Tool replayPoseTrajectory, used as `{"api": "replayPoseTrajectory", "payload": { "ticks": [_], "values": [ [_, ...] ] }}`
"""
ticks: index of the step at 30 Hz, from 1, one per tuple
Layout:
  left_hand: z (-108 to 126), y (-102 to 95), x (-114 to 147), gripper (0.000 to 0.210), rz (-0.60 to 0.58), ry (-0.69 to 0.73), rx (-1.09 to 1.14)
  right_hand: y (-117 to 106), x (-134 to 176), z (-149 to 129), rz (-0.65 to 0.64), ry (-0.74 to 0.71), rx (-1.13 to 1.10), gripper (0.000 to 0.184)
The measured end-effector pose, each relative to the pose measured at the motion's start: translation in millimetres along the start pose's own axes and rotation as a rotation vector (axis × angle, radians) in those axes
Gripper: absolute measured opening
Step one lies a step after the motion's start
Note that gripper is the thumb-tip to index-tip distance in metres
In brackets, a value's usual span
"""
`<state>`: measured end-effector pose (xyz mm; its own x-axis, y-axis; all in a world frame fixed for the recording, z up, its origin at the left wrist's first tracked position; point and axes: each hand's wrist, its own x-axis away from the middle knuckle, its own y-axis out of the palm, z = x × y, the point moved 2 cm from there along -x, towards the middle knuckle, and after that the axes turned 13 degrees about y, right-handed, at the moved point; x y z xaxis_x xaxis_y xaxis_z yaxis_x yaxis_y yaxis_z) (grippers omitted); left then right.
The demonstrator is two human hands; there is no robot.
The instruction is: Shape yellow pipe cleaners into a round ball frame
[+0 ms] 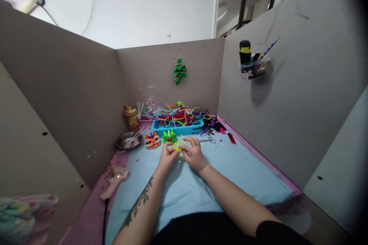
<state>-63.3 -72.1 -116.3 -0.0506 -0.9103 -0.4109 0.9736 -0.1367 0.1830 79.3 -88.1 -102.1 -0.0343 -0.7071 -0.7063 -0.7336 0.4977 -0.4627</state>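
Pinches a thin, bright-yellow fuzzy strand (177,147), bent into loops, between thumb and finger of the left hand (168,156) and, from the other side, of the right hand (194,155). Lies right in the gap, to the right of the left fingertips and to the left of the right ones, with neither hand clearly nearer. Curls too much to give one sure long axis; dips toward the near side below the fingers. Shows both grips narrow, closed on the strand, above a light-blue sheet (230,176). Sits just on the near side of a bright-green fuzzy figure with pointed ears (169,137), with an orange-and-white fuzzy figure (152,140) farther left and a bright-blue plastic tray (186,130) beyond. Bears a small pale label (244,76) on a clear plastic box (258,70) on the right partition, too small to read. Cannot make out any lettering on a pale-pink glue gun (116,182) at left, nor any brand elsewhere.
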Motion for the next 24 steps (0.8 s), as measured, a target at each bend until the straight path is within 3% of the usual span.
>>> {"api": "replayPoseTrajectory", "payload": {
  "ticks": [14,24],
  "values": [
    [-3.9,-0.5,2.3,0.036,-0.126,0.111,-0.202,3.6,-4.3,3.4,-0.037,0.073,-0.051,0.014],
    [-2.1,-2.2,3.8,0.029,-0.189,0.226,-0.386,16.0,-5.1,19.8,-0.131,0.240,-0.135,0.009]
  ]
}}
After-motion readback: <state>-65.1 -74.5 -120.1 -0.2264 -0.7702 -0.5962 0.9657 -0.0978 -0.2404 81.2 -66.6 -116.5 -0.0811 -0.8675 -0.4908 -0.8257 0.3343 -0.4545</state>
